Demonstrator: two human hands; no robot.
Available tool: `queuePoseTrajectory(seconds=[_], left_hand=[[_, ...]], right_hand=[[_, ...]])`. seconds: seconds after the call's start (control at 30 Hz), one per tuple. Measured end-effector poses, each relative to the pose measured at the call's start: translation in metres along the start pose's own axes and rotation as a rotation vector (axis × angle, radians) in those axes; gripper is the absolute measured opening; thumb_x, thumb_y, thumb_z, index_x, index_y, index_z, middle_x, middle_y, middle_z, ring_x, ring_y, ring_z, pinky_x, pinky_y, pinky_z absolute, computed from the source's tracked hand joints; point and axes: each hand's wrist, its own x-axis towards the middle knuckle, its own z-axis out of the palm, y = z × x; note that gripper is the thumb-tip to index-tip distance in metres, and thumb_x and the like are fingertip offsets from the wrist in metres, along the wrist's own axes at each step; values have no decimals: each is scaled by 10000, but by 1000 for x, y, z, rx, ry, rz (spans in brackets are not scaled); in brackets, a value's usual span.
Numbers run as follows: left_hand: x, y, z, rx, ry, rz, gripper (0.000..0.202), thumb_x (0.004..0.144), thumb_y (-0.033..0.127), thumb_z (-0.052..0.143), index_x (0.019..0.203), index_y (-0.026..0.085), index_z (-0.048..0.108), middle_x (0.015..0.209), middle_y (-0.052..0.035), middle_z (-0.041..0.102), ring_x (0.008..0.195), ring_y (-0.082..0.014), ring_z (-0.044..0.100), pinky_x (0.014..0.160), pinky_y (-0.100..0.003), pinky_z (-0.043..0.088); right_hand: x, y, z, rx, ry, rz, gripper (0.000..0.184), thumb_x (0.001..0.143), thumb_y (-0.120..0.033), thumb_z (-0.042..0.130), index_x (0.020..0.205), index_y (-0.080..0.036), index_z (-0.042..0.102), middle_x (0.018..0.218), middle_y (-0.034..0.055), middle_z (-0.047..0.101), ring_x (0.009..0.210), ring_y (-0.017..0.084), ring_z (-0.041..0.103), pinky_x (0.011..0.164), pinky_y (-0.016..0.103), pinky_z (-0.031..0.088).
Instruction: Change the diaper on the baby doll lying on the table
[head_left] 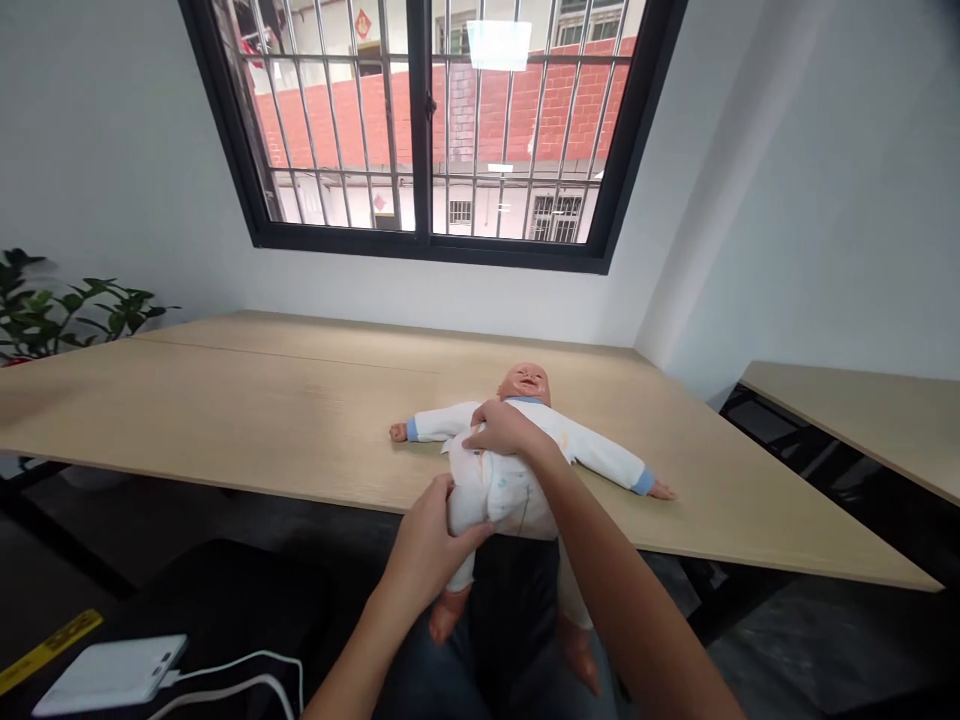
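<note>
A baby doll (525, 385) in a white suit with blue cuffs lies on its back at the near edge of a long wooden table (225, 400), arms spread, legs hanging over the edge. My left hand (431, 545) grips the doll's hip and upper leg, fingers wrapped round the white cloth. My right hand (502, 428) rests on the doll's chest, fingers curled and pinching the front of the suit.
A white power bank (109, 675) with a white cable (240, 675) lies at lower left beside a yellow strip. A potted plant (60, 310) stands at far left. A second table (862, 415) is at right. A barred window (427, 120) fills the wall behind.
</note>
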Motion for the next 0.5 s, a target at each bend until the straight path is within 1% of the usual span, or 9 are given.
queuePoseTrajectory(seconds=[0.07,0.17,0.3,0.4,0.5], left_hand=[[2,1,2,1,8,13,493,779,361,754,1197,204,545,1111,-70,667,1030,-271,618,857,-348,471],[3,0,3,-8,26,48,485,794,302,738,1232,206,552,1189,-79,652,1098,-271,597,914,-348,444],[1,-6,2,6,29,82,329,806,270,716,1108,202,606,1085,-62,670,1017,-262,610,862,-339,445],[-2,-9,1,23,43,84,264,806,240,702,1053,198,619,1114,-77,663,1048,-273,600,855,-334,439],[-5,-9,0,46,31,101,198,811,222,684,995,194,615,1063,-73,666,1011,-265,601,829,-325,430]], right_hand=[[9,4,-2,-55,-10,-29,186,802,-331,694,808,-146,679,762,38,703,656,140,576,574,233,309],[20,15,-6,-145,68,-25,184,866,-309,623,826,-135,669,845,66,723,730,146,606,601,230,316],[31,26,-6,-308,106,72,237,922,-319,578,906,-107,681,970,141,723,849,196,643,617,246,318],[35,25,0,-351,109,111,261,944,-315,559,971,-84,678,1006,181,713,899,229,654,627,257,319],[36,21,6,-375,114,140,261,946,-287,556,1049,-73,663,1041,203,703,949,247,654,646,259,328]])
